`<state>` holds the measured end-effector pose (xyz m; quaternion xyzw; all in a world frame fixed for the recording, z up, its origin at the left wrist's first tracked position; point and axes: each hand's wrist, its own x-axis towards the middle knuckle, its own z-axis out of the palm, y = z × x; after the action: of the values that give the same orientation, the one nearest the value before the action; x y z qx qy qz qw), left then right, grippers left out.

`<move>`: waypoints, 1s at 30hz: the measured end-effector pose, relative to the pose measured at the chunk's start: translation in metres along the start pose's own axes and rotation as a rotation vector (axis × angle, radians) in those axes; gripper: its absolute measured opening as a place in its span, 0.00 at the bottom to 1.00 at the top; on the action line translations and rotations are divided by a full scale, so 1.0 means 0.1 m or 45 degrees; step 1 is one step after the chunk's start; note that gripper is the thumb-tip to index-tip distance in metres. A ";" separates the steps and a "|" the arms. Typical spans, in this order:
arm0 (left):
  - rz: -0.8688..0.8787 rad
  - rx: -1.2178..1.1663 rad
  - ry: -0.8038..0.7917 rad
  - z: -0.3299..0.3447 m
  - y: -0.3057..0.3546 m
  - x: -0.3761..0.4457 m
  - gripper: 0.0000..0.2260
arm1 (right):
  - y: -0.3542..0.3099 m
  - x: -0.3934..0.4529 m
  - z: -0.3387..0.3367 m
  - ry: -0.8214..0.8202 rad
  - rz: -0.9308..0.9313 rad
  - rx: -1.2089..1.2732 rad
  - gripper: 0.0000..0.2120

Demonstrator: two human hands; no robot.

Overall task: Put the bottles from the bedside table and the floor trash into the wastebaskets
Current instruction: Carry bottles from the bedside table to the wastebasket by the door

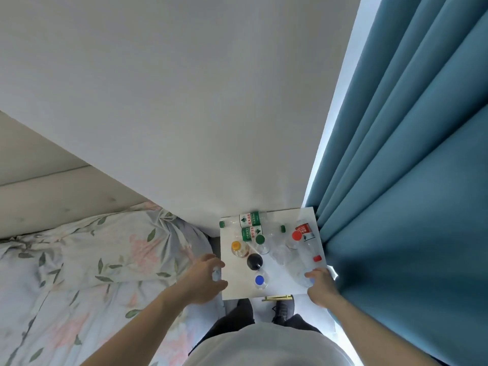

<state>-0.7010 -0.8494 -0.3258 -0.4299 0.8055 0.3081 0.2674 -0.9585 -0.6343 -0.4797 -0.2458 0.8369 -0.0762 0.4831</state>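
- Worktop (pixel 274 289) carries nearly all the bottles; no wastebasket in view, so the task looks barely begun.
- Left hand (pixel 204 277), at the worktop's left edge, curls round a clear bottle.
- Right hand (pixel 320 285), at its front right corner, grips a blue-capped bottle (pixel 306 278).

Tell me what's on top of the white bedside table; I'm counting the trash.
On the white bedside table: clear plastic bottles, standing with yellow, black, blue, green, red caps; others lie flat. Overlaps hide the exact count.
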 end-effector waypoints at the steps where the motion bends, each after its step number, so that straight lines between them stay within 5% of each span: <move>1: 0.009 0.012 -0.018 0.00 0.00 0.07 0.23 | 0.01 -0.06 0.00 0.057 0.011 0.046 0.22; 7: 0.087 0.106 -0.094 0.07 0.01 0.60 0.23 | -0.07 -0.53 0.10 0.396 0.014 0.296 0.14; 13: 0.096 0.266 -0.229 0.20 -0.04 1.12 0.29 | -0.26 -0.91 0.26 0.569 0.070 0.421 0.14; 22: 0.347 0.508 -0.385 0.30 -0.23 1.53 0.27 | -0.64 -1.58 0.74 0.810 0.234 0.600 0.14; 30: 0.523 0.534 -0.123 0.04 -0.66 1.30 0.14 | -0.85 -2.18 1.01 1.007 0.275 0.781 0.16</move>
<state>-0.7070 -0.9447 -0.4367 -0.1780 0.9081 0.2028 0.3203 -0.7541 -0.5911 -0.3334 0.0430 0.9154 -0.3552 0.1845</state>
